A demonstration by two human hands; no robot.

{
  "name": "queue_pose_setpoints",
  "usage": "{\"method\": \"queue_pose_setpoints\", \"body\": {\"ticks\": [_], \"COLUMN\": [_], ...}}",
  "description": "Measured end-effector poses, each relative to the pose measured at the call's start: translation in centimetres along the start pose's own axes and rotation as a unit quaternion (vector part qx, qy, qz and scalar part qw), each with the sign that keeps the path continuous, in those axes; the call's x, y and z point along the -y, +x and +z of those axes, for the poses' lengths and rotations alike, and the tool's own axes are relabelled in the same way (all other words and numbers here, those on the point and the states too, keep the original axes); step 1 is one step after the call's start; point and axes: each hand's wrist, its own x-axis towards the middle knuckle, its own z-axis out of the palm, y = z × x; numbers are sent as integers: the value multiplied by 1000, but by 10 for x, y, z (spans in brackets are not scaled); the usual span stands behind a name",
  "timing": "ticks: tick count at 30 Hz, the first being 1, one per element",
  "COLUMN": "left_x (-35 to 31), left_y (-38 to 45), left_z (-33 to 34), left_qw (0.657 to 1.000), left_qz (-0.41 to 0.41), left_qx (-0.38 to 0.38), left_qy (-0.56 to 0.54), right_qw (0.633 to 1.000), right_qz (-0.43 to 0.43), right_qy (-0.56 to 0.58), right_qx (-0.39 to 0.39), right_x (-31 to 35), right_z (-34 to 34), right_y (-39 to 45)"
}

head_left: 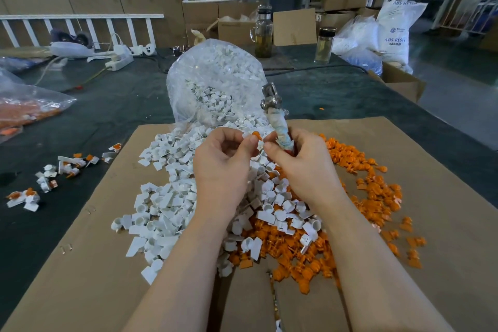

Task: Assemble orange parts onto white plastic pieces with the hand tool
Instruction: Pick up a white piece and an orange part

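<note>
Head view: left hand [223, 162] pinches a white piece [259, 144] with an orange part [256, 134]. Right hand [299, 162] grips the cloth-wrapped hand tool [277, 118] upright, above the cardboard [431, 197].

Orange part [256, 134] on white piece [259, 144], pinched; cloth-wrapped tool [277, 118] upright.

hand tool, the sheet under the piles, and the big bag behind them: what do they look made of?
Hand tool: head looks like bare metal, silvery with glints; its handle is wrapped in what seems grubby whitish cloth or tape, held in the right hand.
Sheet: corrugated cardboard by the look, matte brown, with staples and a flap seam.
Bag: thin clear plastic film, glossy and crinkled, white pieces visible through it.
</note>
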Motion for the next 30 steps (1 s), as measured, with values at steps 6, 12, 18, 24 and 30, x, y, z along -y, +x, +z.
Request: {"method": "queue_pose_setpoints", "body": {"ticks": [6, 12, 18, 24, 30], "left_x": [-2, 0, 3, 8, 7], "left_y": [6, 9, 10, 4, 2], "left_z": [-6, -11, -11, -2, 0], "left_qw": [995, 994, 999, 989, 985], "left_qz": [-22, 8, 18, 65, 70], "left_qx": [0, 2, -9, 0, 15], "left_qy": [-101, -111, -32, 133, 159], "right_qw": [994, 978, 985, 999, 998], "right_qz": [24, 31, -7, -37, -36], "right_qy": [-12, -65, -84, -25, -57], "right_qx": [103, 194, 151, 23, -16], "right_x": [0, 4, 3, 1, -2], "right_z": [-14, -22, -14, -2, 5], "right_y": [-1, -2, -3, -1, 0]}}
